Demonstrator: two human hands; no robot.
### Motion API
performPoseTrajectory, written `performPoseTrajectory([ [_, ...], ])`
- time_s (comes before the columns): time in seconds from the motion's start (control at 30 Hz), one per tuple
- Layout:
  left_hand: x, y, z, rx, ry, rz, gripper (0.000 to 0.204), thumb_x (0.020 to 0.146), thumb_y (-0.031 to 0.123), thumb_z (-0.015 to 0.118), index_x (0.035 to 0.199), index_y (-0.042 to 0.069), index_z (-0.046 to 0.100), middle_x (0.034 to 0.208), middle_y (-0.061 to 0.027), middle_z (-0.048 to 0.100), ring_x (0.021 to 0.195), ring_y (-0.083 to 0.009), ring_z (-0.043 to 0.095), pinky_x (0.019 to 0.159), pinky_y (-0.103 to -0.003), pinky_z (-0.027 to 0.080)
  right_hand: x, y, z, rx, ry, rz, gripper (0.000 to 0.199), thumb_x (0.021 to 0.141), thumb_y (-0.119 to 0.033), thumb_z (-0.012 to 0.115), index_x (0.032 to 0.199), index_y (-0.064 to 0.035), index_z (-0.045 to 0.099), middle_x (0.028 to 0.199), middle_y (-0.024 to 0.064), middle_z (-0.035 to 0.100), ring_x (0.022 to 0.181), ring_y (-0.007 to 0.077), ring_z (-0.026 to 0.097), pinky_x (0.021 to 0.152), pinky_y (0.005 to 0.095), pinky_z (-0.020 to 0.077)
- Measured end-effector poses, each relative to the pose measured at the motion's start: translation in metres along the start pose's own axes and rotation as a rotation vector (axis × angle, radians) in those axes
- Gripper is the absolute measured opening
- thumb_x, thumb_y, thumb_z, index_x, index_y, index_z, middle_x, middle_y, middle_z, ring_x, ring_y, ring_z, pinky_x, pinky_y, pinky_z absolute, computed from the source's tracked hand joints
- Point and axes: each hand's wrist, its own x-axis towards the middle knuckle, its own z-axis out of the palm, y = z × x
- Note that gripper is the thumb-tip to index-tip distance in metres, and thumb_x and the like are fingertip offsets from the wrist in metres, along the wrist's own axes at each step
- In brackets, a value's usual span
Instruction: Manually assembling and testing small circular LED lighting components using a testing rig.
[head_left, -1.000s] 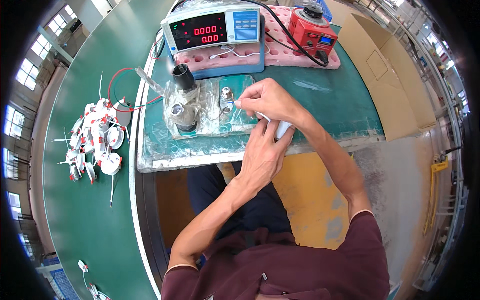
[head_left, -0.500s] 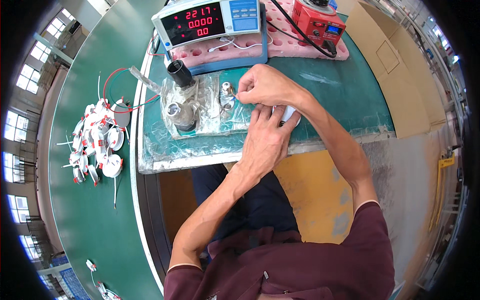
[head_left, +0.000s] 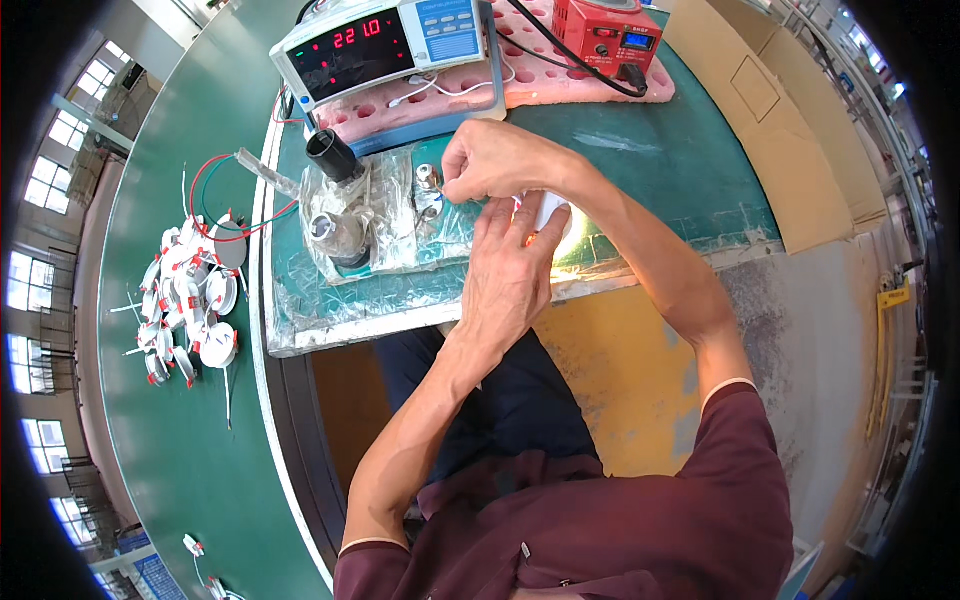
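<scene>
My left hand [head_left: 507,270] is closed over a small white round LED downlight [head_left: 549,212] on the bench, covering much of it. A bright warm glow spills from the lamp onto the bench edge beside it. Above, my right hand [head_left: 492,165] is bent inward with thumb and fingers pinched together. A thin wire shows at its fingertips, against the metal terminal posts [head_left: 428,178]. Left of the posts, clear film wraps a fixture with a grey round socket [head_left: 326,228], and a black tube [head_left: 334,155] stands behind it.
A power meter [head_left: 350,57] with red digits and a red box-shaped regulator [head_left: 606,40] rest on pink foam [head_left: 655,88]. Many similar downlights [head_left: 185,290] are heaped on the green table at left. Red and green wires [head_left: 215,190] loop between. Cardboard [head_left: 770,120] stands at right.
Light now shines from the downlight under my left hand. The meter's digits have changed. The bench has shifted slightly left in view, while both hands keep nearly the same pose.
</scene>
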Motion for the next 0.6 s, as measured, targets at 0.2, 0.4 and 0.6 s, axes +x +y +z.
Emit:
performPoseTrajectory([
  [0.2,0.002,0.001,-0.001,0.073,0.003,0.028,0.049,0.079,-0.005,0.068,0.127,0.005,0.064,0.129,-0.0224,0.06,0.113,-0.043,0.056,0.101,-0.051,0.042,0.004,0.003,0.003,0.006,0.002,-0.032,0.024,0.072,-0.019,0.068,0.076,0.0043,0.07,0.06,0.0083,0.063,0.053,0.015,0.056,0.051,0.033,0.0452],
  [0.4,0.001,0.0,0.001,-0.154,0.057,-0.094,0.029,0.082,-0.002,0.071,0.11,0.001,0.064,0.121,-0.0201,0.065,0.111,-0.0423,0.059,0.099,-0.051,0.045,0.002,0.003,0.003,0.017,0.016,-0.039,0.023,0.072,-0.019,0.068,0.075,0.004,0.07,0.058,0.0083,0.061,0.052,0.0152,0.055,0.049,0.0334,0.0442],
  [0.6,0.003,-0.001,0.0,-0.054,0.076,0.015,0.028,0.081,-0.004,0.07,0.108,0.001,0.064,0.12,-0.0173,0.067,0.112,-0.0425,0.058,0.099,-0.051,0.045,-0.001,-0.001,0.002,0.064,0.006,-0.004,0.021,0.071,-0.018,0.068,0.072,0.0025,0.068,0.054,0.0065,0.057,0.048,0.014,0.052,0.045,0.0335,0.0418],
])
